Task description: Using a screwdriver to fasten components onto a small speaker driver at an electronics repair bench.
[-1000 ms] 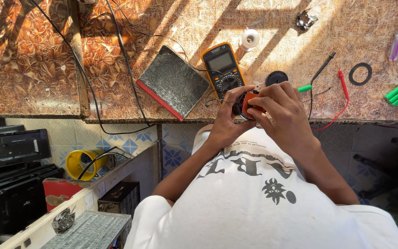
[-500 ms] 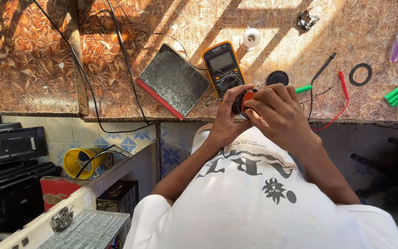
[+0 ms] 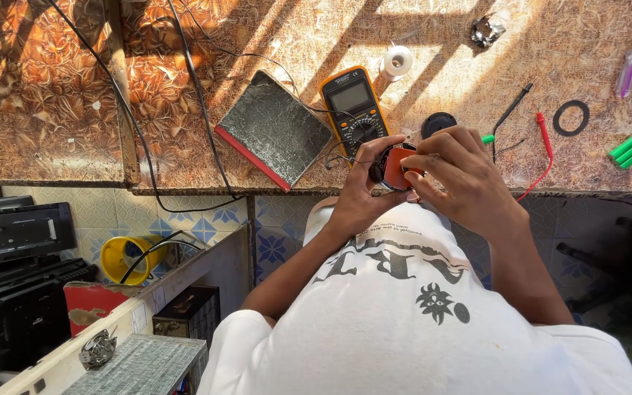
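Orange-and-black small part (image 3: 395, 167) clamped between both hands at the near edge of the patterned worktop (image 3: 53, 95), held just above the person's white shirt (image 3: 404, 307). Left hand (image 3: 363, 186) wraps it from the left side, thumb up along its face; right hand (image 3: 459, 175) closes over it from the right, fingers curled on top. What the part is, cannot tell. Just beyond the hands: yellow multimeter (image 3: 355, 106), black lead (image 3: 510, 113) and red lead (image 3: 543, 146), black round disc (image 3: 439, 123). Grey notebook with red edge (image 3: 273, 130) left of the meter. Farther out: white tape roll (image 3: 396, 60), black ring (image 3: 571, 117), green cells (image 3: 630, 150). Lower left, yellow tub (image 3: 127, 256) with a black cable running into it; other contents not visible. Versus earlier frames: same grip, same spot, hands barely shifted, bench items unmoved.
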